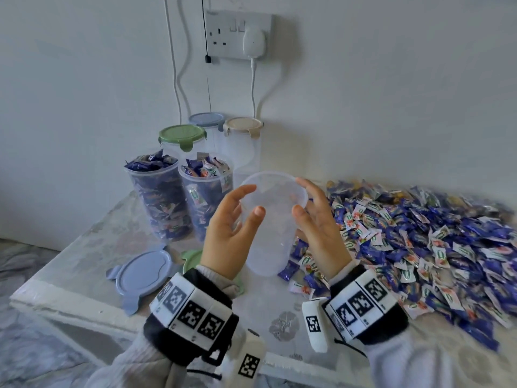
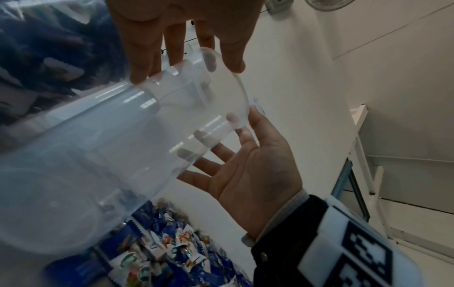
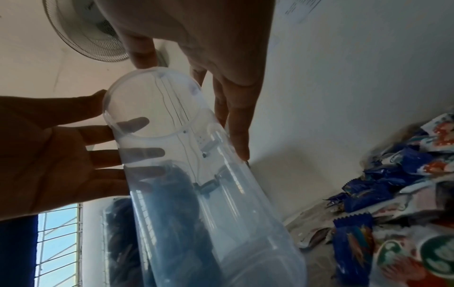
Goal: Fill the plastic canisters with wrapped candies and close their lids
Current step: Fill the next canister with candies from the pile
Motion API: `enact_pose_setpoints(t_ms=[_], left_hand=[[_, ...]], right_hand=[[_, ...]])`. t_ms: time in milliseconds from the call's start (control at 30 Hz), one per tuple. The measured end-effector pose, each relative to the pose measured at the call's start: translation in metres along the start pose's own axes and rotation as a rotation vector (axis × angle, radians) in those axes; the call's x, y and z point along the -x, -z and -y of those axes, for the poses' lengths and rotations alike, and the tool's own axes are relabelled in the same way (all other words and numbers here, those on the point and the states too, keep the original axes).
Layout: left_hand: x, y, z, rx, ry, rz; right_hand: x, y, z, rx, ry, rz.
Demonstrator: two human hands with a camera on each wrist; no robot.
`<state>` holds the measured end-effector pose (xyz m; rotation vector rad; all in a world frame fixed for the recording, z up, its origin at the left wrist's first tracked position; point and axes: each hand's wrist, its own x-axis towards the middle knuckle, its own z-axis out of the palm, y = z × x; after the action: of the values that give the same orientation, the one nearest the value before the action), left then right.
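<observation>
Empty clear canister [image 1: 270, 219] cradled between both hands above the bench [image 1: 84, 264].

The left hand [image 1: 228, 233] and right hand [image 1: 317, 225] have straight, spread fingers [image 2: 222, 153] pressing opposite sides of the tilted, lidless canister, palms facing, nothing curled round it. Just right lies the heap of wrapped candies [image 1: 419, 233]; behind stand two filled canisters [image 1: 159, 197], still lidless, and three lidded ones, such as the green-lidded one [image 1: 181, 135]. A blue lid [image 1: 142, 273] and a green lid [image 1: 193, 257] lie on the bench. Judged step: readying a third canister for filling; next it likely needs setting upright beside the heap, then scooping candies in.
</observation>
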<state>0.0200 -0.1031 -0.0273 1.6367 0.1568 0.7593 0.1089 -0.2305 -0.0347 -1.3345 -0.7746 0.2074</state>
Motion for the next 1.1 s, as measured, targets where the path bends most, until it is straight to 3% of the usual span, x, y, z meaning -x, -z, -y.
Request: enact_pose_setpoints(t_ms=[400, 633, 767, 833, 900, 967, 1100], left_hand=[[-0.039, -0.004, 0.028, -0.059, 0.015, -0.007], [-0.034, -0.013, 0.018, -0.549, -0.342, -0.144], [-0.031, -0.03, -0.007, -0.574, -0.541, -0.213], [-0.026, -0.045, -0.016, -0.473, -0.663, -0.074], [-0.019, -0.068, -0.015, -0.354, -0.667, 0.157], [-0.014, -0.097, -0.005, -0.329, -0.538, 0.344], [-0.026, -0.154, 0.029, -0.487, -0.112, 0.575]], right_hand=[[-0.029, 0.004, -0.021, 0.056, -0.054, -0.071], [-0.024, 0.013, -0.024, 0.124, -0.109, -0.047], [-0.012, 0.038, -0.013, 0.208, -0.179, -0.074], [-0.004, 0.06, -0.006, 0.288, -0.201, -0.096], [0.006, 0.085, 0.001, 0.395, -0.244, -0.088], [0.012, 0.115, 0.007, 0.493, -0.334, -0.052], [0.012, 0.187, 0.015, 0.813, -0.536, -0.02]])
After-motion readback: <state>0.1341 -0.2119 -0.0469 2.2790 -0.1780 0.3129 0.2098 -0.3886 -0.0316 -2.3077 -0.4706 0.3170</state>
